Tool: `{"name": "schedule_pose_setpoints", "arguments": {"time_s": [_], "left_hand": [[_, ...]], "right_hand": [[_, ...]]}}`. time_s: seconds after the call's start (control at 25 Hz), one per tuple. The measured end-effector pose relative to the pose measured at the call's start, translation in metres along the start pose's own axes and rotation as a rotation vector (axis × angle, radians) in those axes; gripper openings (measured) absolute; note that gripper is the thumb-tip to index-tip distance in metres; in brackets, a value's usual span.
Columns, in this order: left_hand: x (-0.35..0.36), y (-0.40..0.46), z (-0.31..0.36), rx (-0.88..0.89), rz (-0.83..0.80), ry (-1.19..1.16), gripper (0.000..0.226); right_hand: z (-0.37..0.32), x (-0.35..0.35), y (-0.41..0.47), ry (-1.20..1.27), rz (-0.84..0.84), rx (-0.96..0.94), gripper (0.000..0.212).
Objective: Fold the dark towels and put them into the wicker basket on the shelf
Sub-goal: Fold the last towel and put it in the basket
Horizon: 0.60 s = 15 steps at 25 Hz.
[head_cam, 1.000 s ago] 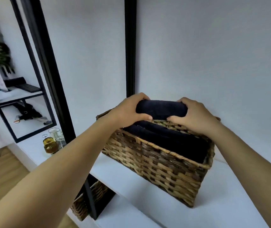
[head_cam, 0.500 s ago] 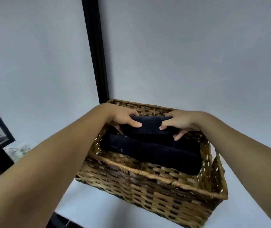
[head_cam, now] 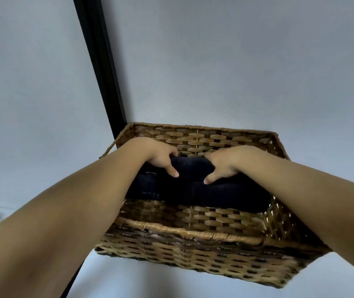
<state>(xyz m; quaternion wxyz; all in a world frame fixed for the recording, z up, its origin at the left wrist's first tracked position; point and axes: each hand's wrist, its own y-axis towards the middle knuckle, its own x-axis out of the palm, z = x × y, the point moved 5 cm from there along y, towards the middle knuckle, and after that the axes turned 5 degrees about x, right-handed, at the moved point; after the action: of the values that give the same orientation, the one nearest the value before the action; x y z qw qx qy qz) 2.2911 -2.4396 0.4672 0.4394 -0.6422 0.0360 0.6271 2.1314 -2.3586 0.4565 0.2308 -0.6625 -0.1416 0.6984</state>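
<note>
L hand [head_cam: 158, 156]: reaches down into basket from near-left, forearm bare, wrist bent; fingers curled over far edge of top towel [head_cam: 191, 168], thumb stretched along its near face. Grips the towel's left end.

R hand [head_cam: 225, 162]: mirror pose from near-right, forearm bare; fingers curled over far edge, thumb pointing in toward L thumb. Grips same towel's right end. Thumbs close, not touching.

Top towel: dark, folded/rolled, held between both hands w/ its length running left-right, inside basket near back wall, on top of lower towels.

Lower towels [head_cam: 204, 194]: dark, folded, lying inside basket; count unclear. Small pale marks at left end, unreadable.

Wicker basket [head_cam: 193, 231]: brown weave, rectangular, open top, sits on white shelf [head_cam: 128, 280].

Black post [head_cam: 100, 67]: upright, behind basket's far-left corner. Grey wall [head_cam: 236, 61] behind.
</note>
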Motion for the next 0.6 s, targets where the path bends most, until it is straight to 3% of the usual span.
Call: {"name": "schedule_pose_setpoints", "arguments": {"time_s": [0.12, 0.28, 0.48, 0.6], "left_hand": [[0.0, -0.004, 0.006, 0.053, 0.08, 0.082, 0.073], [0.0, -0.006, 0.013, 0.163, 0.127, 0.014, 0.069], [-0.01, -0.005, 0.028, 0.282, 0.236, -0.017, 0.048], [-0.006, 0.001, 0.03, 0.305, 0.227, -0.002, 0.043]], "right_hand": [[-0.005, 0.0, -0.002, -0.177, 0.055, 0.039, 0.093], [-0.004, -0.006, -0.008, -0.166, 0.075, -0.002, 0.089], [-0.006, -0.022, -0.014, -0.143, 0.323, -0.137, 0.064], [-0.01, -0.016, -0.006, -0.03, 0.267, -0.176, 0.055]]}}
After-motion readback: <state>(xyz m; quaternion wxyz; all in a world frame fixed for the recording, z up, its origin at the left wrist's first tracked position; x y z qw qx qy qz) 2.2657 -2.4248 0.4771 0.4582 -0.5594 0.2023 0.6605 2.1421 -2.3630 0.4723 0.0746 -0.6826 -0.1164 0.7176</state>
